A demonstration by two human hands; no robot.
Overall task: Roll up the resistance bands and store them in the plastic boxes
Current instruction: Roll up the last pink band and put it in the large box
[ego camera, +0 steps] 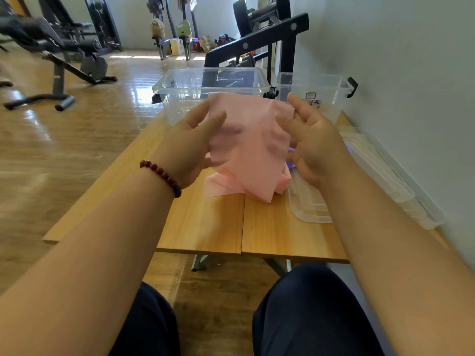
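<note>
In the head view, the left hand (195,140) and right hand (311,140) each hold one side of the pink band (252,140). The narrow grip keeps it spread above the table (270,232), probably to start rolling. Just beyond the grip, a clear box (180,88) waits open.

No text legible anywhere in view. One small label (310,95) sits on the side wall of the right-hand clear plastic box (331,98). Its dark print is too small and blurred to read.
</note>
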